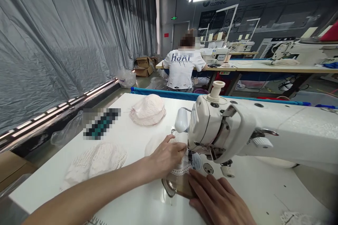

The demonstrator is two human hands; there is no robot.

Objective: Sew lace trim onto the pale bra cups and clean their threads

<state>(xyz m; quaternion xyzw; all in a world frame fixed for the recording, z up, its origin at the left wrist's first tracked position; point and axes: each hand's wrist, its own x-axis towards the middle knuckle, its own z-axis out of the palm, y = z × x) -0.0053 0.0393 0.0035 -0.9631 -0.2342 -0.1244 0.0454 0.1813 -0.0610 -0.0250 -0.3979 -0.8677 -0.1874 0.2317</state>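
Observation:
My left hand (166,157) rests on a piece of pale lace fabric (182,169) beside the needle area of a white sewing machine (237,130), its fingers curled and pressing the fabric down. Just in front of the machine head, my right hand (218,197) lies flat with fingers stretched out, on a brown piece (181,188) under the lace trim. The needle itself is hidden behind the machine head and my left fingers.
Two heaps of pale pink lace pieces lie on the white table (126,197), one far (148,110), one near left (96,161). A pixelated dark object (101,123) lies between them. Another person in a white T-shirt (183,68) sits at a far table. Grey curtain hangs at left.

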